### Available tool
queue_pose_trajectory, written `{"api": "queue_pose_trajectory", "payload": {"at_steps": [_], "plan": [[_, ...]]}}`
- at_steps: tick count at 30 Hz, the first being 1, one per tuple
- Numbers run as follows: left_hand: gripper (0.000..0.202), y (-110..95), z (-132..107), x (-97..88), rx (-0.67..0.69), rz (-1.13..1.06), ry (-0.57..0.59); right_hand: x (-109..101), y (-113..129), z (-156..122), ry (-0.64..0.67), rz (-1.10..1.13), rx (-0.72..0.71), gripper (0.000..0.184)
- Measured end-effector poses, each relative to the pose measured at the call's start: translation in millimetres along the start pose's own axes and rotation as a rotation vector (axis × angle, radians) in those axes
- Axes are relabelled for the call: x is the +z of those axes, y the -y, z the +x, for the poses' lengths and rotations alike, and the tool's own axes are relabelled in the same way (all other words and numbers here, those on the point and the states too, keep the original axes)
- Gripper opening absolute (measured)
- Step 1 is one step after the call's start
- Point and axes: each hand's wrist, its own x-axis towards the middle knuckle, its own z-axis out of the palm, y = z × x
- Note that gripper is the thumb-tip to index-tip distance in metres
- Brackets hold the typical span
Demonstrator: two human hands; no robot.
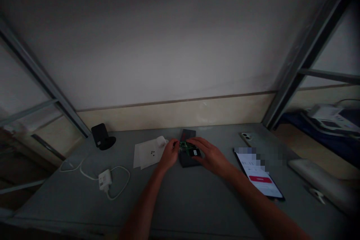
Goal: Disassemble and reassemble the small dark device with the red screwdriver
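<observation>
Evidently, in the head view, a small green circuit board [183,144] sat over a flat black rectangular case [191,162]; contact between them could not be told. Taken from the board, the left hand [170,153] at nine o'clock pinched its end narrowly; the right hand [209,155] at three curved about it and a square black block [195,152]. Tiny dark pieces [152,153] lay on white paper sheets [144,159] at nine. Good handling, in judgement, required edge-only grip, light pressure and undisturbed pieces.
</observation>
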Motion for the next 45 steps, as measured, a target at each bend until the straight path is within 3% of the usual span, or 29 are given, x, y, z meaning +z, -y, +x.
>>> {"api": "queue_pose_trajectory", "payload": {"at_steps": [5,13,17,22,25,30,34,39,45], "plan": [[0.029,2,-1,2.8,-0.017,0.022,-0.012,3,3,0,-0.012,-0.003,0.023,0.070],[0.025,-1,-1,-1.2,0.164,0.315,-0.039,1,6,0,-0.035,0.004,0.025,0.067],[0.023,-4,-2,-2.7,0.212,0.314,-0.085,0,5,1,-0.048,0.008,0.020,0.066],[0.022,-8,1,-6.4,0.138,0.141,-0.211,-3,9,1,-0.045,0.027,0.021,0.066],[0.028,-5,6,-23.9,0.062,0.148,-0.253,-7,11,2,-0.032,0.030,0.045,0.068],[0.019,10,4,-64.7,0.092,0.553,-0.026,-17,3,1,-0.051,0.061,0.102,0.065],[0.017,21,-2,-76.1,0.065,0.619,0.099,-26,-7,2,-0.140,0.122,0.199,0.061],[0.017,22,-3,-73.0,0.058,0.654,0.103,-34,-13,0,-0.158,0.195,0.283,0.059],[0.015,3,-2,-60.9,0.150,0.610,0.011,-30,-16,0,-0.158,0.141,0.191,0.062]]}}
